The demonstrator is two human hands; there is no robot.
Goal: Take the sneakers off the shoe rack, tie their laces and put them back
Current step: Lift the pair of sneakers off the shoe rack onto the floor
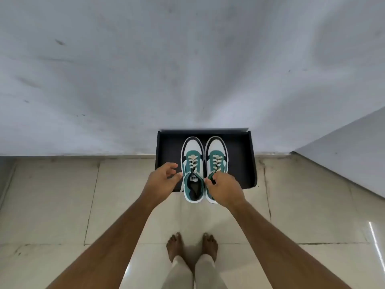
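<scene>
Two white, green and black sneakers with cream laces stand side by side on the black shoe rack (241,163), toes toward the wall and heels sticking out over its front edge. My left hand (164,178) hovers just left of the left sneaker (192,170), fingers loosely spread and holding nothing. My right hand (224,187) lies over the heel of the right sneaker (216,157), with its fingers curled round the collar there. The right sneaker's opening is hidden by that hand.
The rack stands against a grey-white wall (145,69) on a beige tiled floor (62,195). A second wall (343,155) angles in at the right. My bare feet (192,245) stand on the tiles a short way in front of the rack.
</scene>
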